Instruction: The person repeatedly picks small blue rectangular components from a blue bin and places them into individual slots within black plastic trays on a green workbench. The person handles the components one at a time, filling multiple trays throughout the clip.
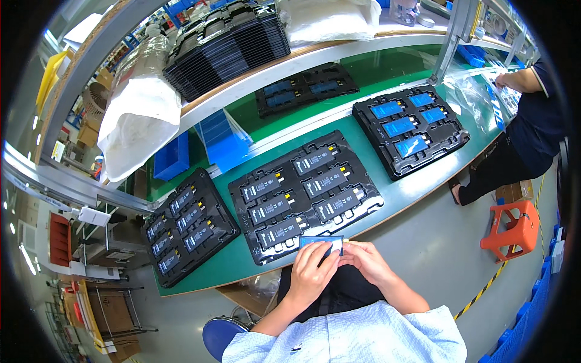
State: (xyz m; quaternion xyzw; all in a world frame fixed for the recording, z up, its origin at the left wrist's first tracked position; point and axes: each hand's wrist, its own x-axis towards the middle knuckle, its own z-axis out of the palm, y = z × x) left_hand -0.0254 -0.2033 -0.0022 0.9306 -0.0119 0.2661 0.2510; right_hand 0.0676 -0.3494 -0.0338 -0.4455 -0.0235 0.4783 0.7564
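Close to my body, just past the green table's near edge, I hold a flat blue battery pack (310, 240) in both hands. My left hand (311, 275) grips it from the left, its fingers lying across the face. At its right end, the fingertips of my right hand (366, 261) pinch the edge and cover part of it. Directly beyond my hands lies a black moulded tray (249, 227) with several dark battery packs (327, 181) in its pockets. The right-hand black tray (451, 149) holds several packs with blue faces (399, 126) up.
Another filled black tray (224, 233) lies at the left. A shelf (242, 81) above the table carries stacked black trays (230, 45) and white bags (136, 115). Beneath it are a blue bin (171, 158) and blue sheets (224, 142). A co-worker (535, 121) stands right, near an orange stool (511, 228).
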